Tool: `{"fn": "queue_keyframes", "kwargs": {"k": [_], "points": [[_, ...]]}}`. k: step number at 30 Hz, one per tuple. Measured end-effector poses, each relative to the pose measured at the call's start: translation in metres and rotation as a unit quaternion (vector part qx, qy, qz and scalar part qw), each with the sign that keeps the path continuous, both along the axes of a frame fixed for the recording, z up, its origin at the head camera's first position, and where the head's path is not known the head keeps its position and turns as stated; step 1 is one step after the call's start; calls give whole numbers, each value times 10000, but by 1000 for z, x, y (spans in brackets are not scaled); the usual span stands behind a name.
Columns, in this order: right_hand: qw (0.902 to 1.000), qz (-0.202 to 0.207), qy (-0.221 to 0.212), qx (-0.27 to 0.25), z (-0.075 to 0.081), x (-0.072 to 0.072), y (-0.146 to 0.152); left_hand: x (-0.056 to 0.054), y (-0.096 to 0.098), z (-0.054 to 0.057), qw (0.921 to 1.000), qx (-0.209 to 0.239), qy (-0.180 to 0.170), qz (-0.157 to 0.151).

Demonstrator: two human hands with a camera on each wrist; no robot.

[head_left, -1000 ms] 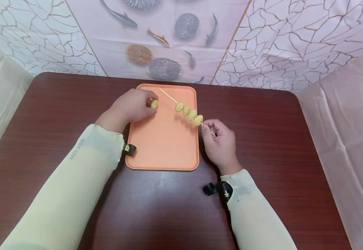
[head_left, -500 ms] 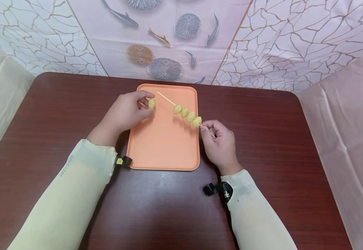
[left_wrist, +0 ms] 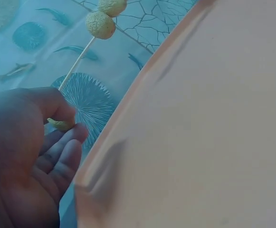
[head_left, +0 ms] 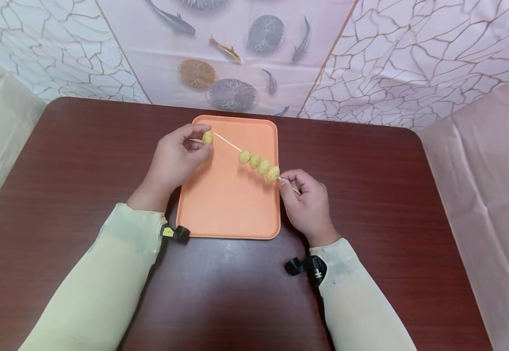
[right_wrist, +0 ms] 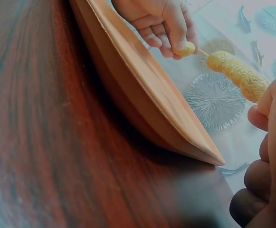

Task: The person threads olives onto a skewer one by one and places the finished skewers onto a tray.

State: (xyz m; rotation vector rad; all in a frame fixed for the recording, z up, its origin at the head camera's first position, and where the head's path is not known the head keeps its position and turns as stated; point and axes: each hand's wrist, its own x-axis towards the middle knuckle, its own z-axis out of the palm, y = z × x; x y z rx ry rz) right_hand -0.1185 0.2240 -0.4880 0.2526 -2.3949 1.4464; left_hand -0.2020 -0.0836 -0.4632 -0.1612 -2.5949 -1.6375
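My left hand [head_left: 173, 158] pinches a small yellow, rough-skinned oval ball [head_left: 208, 137] between thumb and fingertips, above the tray's far left part. A thin wooden skewer [head_left: 227, 142] slants across the orange tray [head_left: 223, 214], its pointed tip right at the ball's edge. Several similar yellow balls [head_left: 254, 161] are threaded close together on its lower half. The skewer's near end is gripped between thumb and curled fingers of my right hand [head_left: 304, 204], at the tray's right edge. In the right wrist view the single ball [right_wrist: 184, 49] faces the tip of the skewer.
The tray lies on a dark reddish-brown wooden table [head_left: 381, 204]. Patterned cloth [head_left: 254, 63] with fish prints hangs behind the table's far edge, and plain pale cloth [head_left: 486, 195] borders the right side. Black straps with small devices [head_left: 315, 268] are on both wrists.
My left hand has drawn slightly left with its ball, which has turned in the fingertips. The skewer has shifted left and a little nearer, bringing its tip up to that ball.
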Motion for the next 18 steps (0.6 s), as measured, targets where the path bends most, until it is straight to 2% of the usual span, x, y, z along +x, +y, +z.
{"fn": "queue_keyframes", "kwargs": {"k": [3, 10, 18], "points": [[10000, 59, 2, 29, 0, 0, 0, -1, 0, -3, 9998, 119, 129, 69], [9998, 161, 25, 98, -1, 0, -1, -2, -1, -7, 9981, 75, 556, 275], [9997, 171, 42, 161, 0, 0, -1, -2, 0, -5, 9976, -55, 529, 435]]}}
